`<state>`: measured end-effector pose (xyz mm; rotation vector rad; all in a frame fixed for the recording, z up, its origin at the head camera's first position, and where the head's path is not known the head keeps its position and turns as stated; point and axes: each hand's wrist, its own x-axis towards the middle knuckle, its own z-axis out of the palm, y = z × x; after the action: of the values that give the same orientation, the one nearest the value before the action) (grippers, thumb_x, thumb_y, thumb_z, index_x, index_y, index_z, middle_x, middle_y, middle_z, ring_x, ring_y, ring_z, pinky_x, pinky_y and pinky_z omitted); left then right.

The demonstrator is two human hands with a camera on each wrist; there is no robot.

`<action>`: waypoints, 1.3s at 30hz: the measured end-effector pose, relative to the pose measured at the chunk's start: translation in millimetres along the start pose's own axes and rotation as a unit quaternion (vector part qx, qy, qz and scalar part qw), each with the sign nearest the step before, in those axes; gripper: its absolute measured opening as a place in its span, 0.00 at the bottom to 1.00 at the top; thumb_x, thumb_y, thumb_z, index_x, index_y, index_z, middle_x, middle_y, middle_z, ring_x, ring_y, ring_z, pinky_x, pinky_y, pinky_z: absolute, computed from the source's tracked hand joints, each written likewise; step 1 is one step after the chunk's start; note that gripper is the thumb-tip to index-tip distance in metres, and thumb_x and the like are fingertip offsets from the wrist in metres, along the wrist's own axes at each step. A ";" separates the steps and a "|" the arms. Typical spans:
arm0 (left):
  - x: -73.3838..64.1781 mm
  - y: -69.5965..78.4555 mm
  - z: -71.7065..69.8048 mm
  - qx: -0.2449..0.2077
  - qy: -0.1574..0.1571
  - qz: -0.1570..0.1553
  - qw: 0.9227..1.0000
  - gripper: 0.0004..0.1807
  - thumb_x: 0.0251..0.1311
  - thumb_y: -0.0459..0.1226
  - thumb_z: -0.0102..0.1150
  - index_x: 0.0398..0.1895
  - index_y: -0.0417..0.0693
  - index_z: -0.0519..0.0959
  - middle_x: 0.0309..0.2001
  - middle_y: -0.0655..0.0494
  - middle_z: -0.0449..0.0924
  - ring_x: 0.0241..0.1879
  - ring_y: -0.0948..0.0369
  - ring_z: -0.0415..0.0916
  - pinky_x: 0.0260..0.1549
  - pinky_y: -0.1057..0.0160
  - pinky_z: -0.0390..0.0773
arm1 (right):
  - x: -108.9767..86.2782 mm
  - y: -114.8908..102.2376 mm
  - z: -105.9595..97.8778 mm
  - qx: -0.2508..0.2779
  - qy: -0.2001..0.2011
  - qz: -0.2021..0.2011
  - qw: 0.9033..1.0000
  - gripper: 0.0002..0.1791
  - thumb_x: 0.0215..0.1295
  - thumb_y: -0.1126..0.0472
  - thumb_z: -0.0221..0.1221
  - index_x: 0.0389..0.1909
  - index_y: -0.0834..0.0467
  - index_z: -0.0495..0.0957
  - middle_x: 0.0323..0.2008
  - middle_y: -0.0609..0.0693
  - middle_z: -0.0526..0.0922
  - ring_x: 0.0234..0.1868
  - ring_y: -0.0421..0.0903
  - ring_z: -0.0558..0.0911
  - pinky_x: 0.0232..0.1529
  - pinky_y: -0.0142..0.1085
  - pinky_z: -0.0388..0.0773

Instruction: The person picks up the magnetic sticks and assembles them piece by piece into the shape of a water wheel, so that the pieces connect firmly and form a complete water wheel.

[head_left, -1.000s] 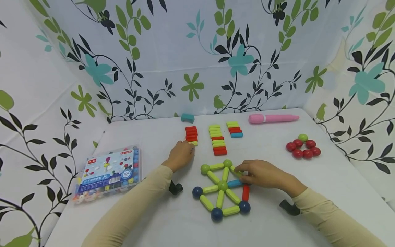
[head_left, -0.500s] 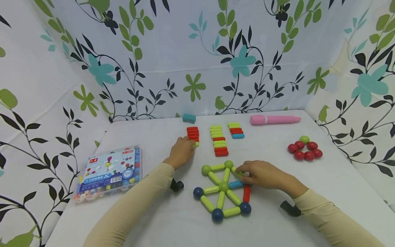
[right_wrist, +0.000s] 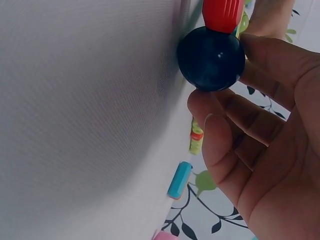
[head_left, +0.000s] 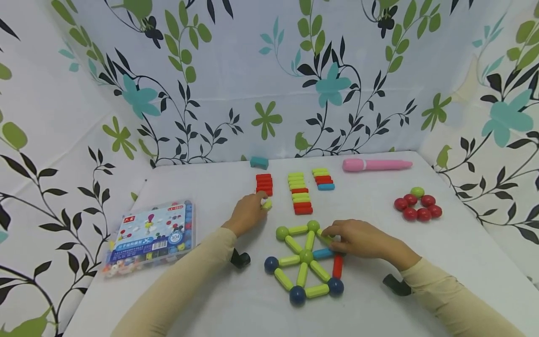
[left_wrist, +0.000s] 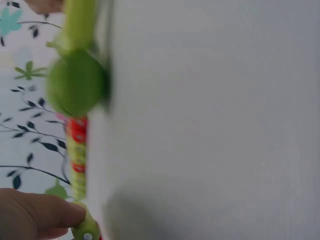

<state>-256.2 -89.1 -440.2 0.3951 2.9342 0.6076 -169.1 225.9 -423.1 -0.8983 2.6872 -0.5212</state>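
Observation:
My left hand [head_left: 248,213] pinches a yellow-green stick [head_left: 267,204] beside a row of red sticks [head_left: 264,184]. In the left wrist view the end of that stick [left_wrist: 86,226], with a small hole, shows past the fingertips. My right hand [head_left: 360,238] is at the right corner of a flat wheel-like frame of sticks and balls [head_left: 306,256]. Its fingers hold a dark blue ball [right_wrist: 211,59] joined to a red stick [right_wrist: 223,14]; the hand covers this ball in the head view. A blue stick [head_left: 323,253] runs from the central green ball to that corner.
Further stick rows [head_left: 300,191] lie beyond the frame. A clear box of parts [head_left: 153,229] stands left, a ring of red balls [head_left: 423,215] lies right. A pink pen-shaped thing [head_left: 376,164] and a teal block [head_left: 258,162] lie at the back edge.
My left hand has drawn the yellow-green stick away from the near end of the red row and turned it. The right hand stays at the frame's corner. The head view has shifted slightly.

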 end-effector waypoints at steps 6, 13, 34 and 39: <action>-37.7 7.6 -14.3 -0.119 -0.057 -0.019 0.991 0.25 0.63 0.37 0.65 0.64 0.50 0.77 0.37 0.53 0.82 0.31 0.58 0.77 0.30 0.63 0.79 | 1.9 1.3 1.9 0.003 -0.003 -0.003 1.000 0.20 0.68 0.53 0.66 0.59 0.51 0.83 0.50 0.42 0.85 0.51 0.44 0.83 0.54 0.47 0.82; -72.1 8.1 -6.2 -0.228 -0.127 -0.008 0.965 0.19 0.60 0.34 0.64 0.55 0.47 0.79 0.32 0.55 0.81 0.28 0.60 0.79 0.29 0.63 0.79 | 0.0 4.5 3.8 -0.002 0.006 -0.005 1.000 0.19 0.68 0.53 0.66 0.58 0.51 0.83 0.49 0.41 0.85 0.51 0.43 0.82 0.55 0.48 0.82; -74.8 14.5 4.9 -0.198 -0.141 0.015 0.970 0.17 0.60 0.39 0.68 0.50 0.40 0.86 0.26 0.61 0.82 0.28 0.64 0.77 0.29 0.65 0.77 | -1.6 0.9 1.8 0.004 0.007 -0.002 1.000 0.20 0.68 0.53 0.65 0.59 0.52 0.83 0.52 0.44 0.86 0.54 0.46 0.83 0.57 0.50 0.81; -71.1 15.1 2.7 -0.206 -0.166 0.016 0.964 0.12 0.63 0.36 0.66 0.47 0.41 0.87 0.27 0.59 0.81 0.28 0.63 0.76 0.29 0.65 0.77 | -1.9 1.5 2.5 0.006 0.006 0.002 1.000 0.21 0.68 0.53 0.66 0.59 0.52 0.83 0.53 0.44 0.86 0.54 0.46 0.83 0.57 0.50 0.81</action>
<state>-184.0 -94.4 -432.1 0.4441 2.4080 1.0186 -167.6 227.6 -425.7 -0.8896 2.6931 -0.5428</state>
